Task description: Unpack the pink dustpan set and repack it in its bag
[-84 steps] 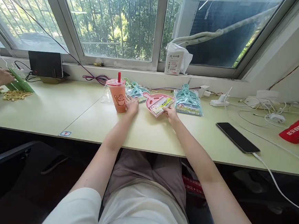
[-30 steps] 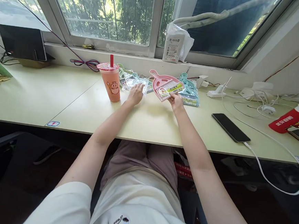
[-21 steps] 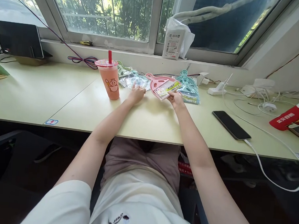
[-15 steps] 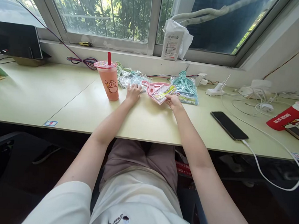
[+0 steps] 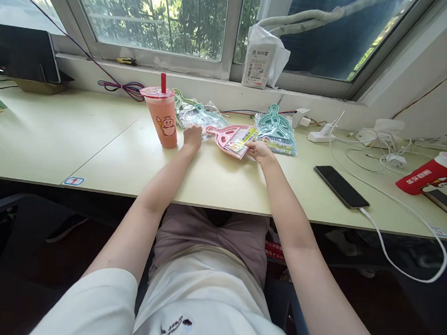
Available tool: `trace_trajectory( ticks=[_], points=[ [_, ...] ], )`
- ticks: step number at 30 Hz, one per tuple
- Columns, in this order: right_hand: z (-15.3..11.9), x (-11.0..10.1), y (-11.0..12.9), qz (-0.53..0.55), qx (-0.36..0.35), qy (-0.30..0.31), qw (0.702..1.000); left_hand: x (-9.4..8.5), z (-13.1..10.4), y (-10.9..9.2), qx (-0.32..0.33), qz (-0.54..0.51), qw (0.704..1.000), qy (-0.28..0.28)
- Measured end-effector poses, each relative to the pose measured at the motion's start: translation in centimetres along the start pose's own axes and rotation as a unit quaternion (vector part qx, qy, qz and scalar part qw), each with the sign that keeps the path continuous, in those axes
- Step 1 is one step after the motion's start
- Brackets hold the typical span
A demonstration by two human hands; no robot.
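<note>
A pink dustpan-and-brush set [image 5: 228, 138] with a printed card lies tilted just above or on the table, its handle pointing left. My right hand [image 5: 260, 152] pinches its lower right edge. My left hand [image 5: 192, 136] is closed in a fist just left of the handle's tip; what the fingers hold, if anything, is hidden. Behind that fist lie green and pale blue dustpan sets in clear plastic wrapping [image 5: 202, 115]. Teal dustpan sets [image 5: 276, 130], bagged in plastic, rest to the right of the pink one.
A lidded pink drink cup [image 5: 164, 121] stands close to my left hand. Right of my arm lies a phone [image 5: 341, 187] on a white cable. Beyond it are a power strip [image 5: 322, 136], tangled cables and a tipped red cup [image 5: 432, 174]. A tablet [image 5: 21, 53] stands far left.
My left hand has gone from spread fingers on the plastic to a fist, slightly left and nearer. The pink dustpan set has shifted a little left, with my right hand still on it.
</note>
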State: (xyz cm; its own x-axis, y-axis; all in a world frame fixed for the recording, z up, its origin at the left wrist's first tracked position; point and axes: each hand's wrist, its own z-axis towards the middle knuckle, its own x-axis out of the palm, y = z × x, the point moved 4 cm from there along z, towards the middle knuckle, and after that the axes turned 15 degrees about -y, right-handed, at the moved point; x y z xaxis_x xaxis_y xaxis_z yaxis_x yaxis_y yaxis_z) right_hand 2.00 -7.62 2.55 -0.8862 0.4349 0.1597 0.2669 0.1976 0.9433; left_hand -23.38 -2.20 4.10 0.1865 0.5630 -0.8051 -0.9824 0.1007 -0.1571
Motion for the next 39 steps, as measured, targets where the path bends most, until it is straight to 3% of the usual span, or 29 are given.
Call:
trace_trajectory(
  ticks=[6, 10, 13, 17, 21, 29, 34, 36, 39],
  points=[
    [-0.2, -0.8, 0.7, 0.017, 0.004, -0.034, 0.999, -0.7, 0.2, 1.2, -0.055, -0.026, 0.997, -0.047],
    [-0.9, -0.8, 1.5, 0.026, -0.015, 0.011, 0.999, -1.5, 0.3, 2.1, -0.094, -0.054, 0.99, -0.09],
    [-0.9, -0.6, 1.3, -0.009, -0.007, 0.055, 0.998, -1.5, 0.2, 2.4, -0.11, -0.073, 0.988, -0.078],
    [0.1, -0.4, 0.7, -0.009, -0.026, 0.038, 0.999, -1.6, 0.0, 2.1, -0.118, -0.094, 0.979, -0.134],
    [0.7, 0.0, 0.3, 0.062, -0.047, -0.013, 0.997, -1.8, -0.3, 1.4, -0.089, -0.147, 0.97, -0.171],
    [-0.9, 1.5, 0.3, 0.07, -0.087, 0.044, 0.993, -2.8, -0.7, -0.3, -0.028, -0.259, 0.951, -0.166],
    [-1.8, 1.9, 0.6, 0.096, -0.114, 0.02, 0.989, -4.5, -2.0, -2.7, 0.029, -0.302, 0.941, -0.154],
    [-2.0, 1.9, 0.8, 0.123, -0.13, 0.009, 0.984, -5.3, -2.2, -3.0, -0.014, -0.3, 0.933, -0.198],
    [-2.3, 1.9, 1.2, 0.155, -0.148, 0.008, 0.977, -5.9, -1.8, -2.4, -0.151, -0.326, 0.891, -0.277]
  ],
)
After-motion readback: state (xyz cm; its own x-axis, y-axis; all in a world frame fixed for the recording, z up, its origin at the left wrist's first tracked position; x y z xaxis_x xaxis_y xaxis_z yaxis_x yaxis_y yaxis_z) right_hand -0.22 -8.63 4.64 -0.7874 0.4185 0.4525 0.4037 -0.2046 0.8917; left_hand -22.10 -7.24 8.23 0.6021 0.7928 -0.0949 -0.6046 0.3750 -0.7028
